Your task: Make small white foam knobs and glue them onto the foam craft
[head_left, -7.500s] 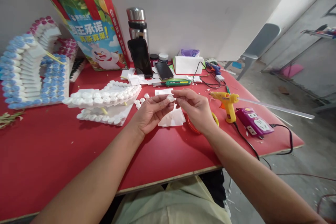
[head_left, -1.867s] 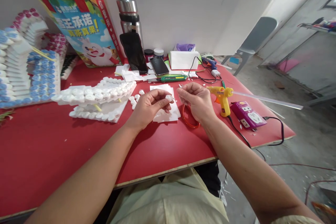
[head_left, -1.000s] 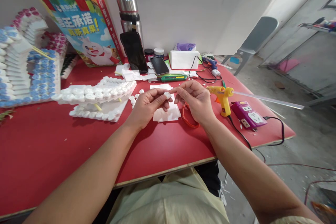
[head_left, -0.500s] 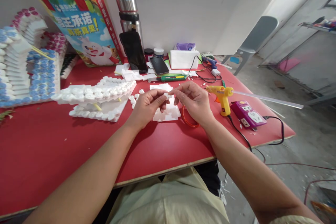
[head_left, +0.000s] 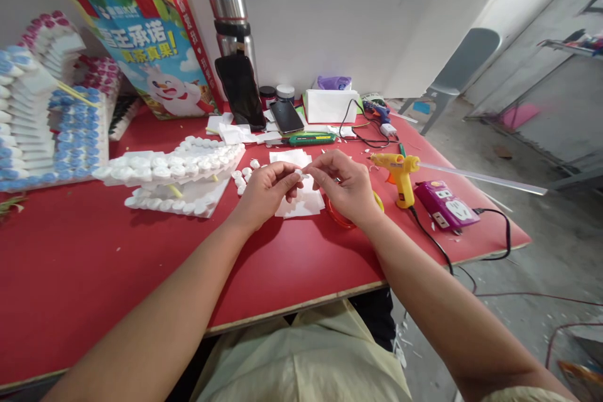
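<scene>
Between the fingertips of both hands is a small white paper piece (head_left: 302, 174), held above the red table. My left hand (head_left: 269, 191) pinches it from the left with thumb and forefinger. From the right, my right hand (head_left: 343, 185) has thumb and forefinger closed on its other end. Beneath them lies a stack of white paper sheets (head_left: 308, 202). Several small white rolled paper rosettes (head_left: 241, 182) sit just left of my left hand. Under my right hand is a red and yellow ring-shaped roll (head_left: 340, 218), partly hidden by it.
A yellow glue gun (head_left: 400, 174) and a purple power socket (head_left: 445, 204) stand at right, with cords trailing. White rosette-covered panels (head_left: 169, 169) lie at left. A green utility knife (head_left: 311, 139), phone (head_left: 286, 117), steel flask (head_left: 230, 19) and colourful bag (head_left: 155, 44) are behind.
My right hand has tilted and shifted slightly down, uncovering more of the roll's yellow edge. Both hands still pinch the white paper piece.
</scene>
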`<act>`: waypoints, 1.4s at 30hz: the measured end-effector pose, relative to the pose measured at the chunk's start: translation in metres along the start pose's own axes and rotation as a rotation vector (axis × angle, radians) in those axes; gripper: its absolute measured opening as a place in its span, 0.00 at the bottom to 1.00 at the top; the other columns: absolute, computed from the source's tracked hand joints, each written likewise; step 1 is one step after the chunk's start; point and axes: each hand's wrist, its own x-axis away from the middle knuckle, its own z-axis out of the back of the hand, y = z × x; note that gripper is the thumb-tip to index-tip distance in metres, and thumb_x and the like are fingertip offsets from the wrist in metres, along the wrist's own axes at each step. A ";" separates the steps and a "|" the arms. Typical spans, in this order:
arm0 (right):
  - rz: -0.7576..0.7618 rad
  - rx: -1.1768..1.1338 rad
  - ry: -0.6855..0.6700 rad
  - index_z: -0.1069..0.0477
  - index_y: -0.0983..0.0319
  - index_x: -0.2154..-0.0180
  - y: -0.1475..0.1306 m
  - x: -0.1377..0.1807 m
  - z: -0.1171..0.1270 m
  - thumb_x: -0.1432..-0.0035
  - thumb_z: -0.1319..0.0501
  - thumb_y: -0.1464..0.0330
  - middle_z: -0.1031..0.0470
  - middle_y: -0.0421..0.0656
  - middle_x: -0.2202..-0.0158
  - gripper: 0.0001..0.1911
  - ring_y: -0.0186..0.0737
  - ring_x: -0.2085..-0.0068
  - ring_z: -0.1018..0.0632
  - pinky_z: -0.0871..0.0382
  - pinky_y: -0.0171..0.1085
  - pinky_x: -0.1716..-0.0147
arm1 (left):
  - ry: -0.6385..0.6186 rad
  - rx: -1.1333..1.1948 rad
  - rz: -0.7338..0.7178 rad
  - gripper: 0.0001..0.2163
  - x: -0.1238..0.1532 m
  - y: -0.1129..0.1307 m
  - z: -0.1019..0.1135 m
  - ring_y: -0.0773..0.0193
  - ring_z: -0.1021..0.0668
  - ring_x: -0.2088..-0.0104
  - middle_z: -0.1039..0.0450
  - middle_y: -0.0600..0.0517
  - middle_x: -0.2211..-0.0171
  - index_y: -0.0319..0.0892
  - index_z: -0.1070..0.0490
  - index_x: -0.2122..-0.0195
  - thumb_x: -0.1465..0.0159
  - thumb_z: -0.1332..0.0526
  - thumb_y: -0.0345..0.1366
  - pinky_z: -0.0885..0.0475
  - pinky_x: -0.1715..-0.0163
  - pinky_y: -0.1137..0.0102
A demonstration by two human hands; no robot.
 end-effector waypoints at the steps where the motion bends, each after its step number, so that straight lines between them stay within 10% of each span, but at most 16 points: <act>1: 0.006 0.018 -0.006 0.28 0.59 0.63 0.001 0.000 0.000 0.34 0.36 0.64 0.23 0.39 0.70 0.06 0.35 0.72 0.23 0.30 0.37 0.70 | 0.005 0.005 0.009 0.11 0.000 0.000 0.000 0.70 0.29 0.75 0.26 0.53 0.71 0.39 0.24 0.61 0.36 0.33 0.42 0.31 0.72 0.71; 34: 0.069 0.161 -0.075 0.27 0.57 0.58 0.001 0.006 -0.002 0.32 0.40 0.64 0.20 0.42 0.65 0.05 0.37 0.70 0.23 0.30 0.39 0.68 | -0.029 -0.172 -0.022 0.16 -0.002 -0.007 0.006 0.68 0.28 0.75 0.29 0.53 0.72 0.41 0.30 0.65 0.30 0.41 0.50 0.31 0.71 0.70; 42: -0.016 0.090 0.192 0.30 0.57 0.64 0.004 0.001 -0.001 0.33 0.38 0.62 0.21 0.40 0.67 0.08 0.36 0.72 0.23 0.30 0.39 0.69 | 0.076 -0.404 -0.163 0.12 0.000 -0.009 0.003 0.62 0.23 0.69 0.25 0.51 0.69 0.43 0.28 0.58 0.31 0.39 0.46 0.29 0.65 0.67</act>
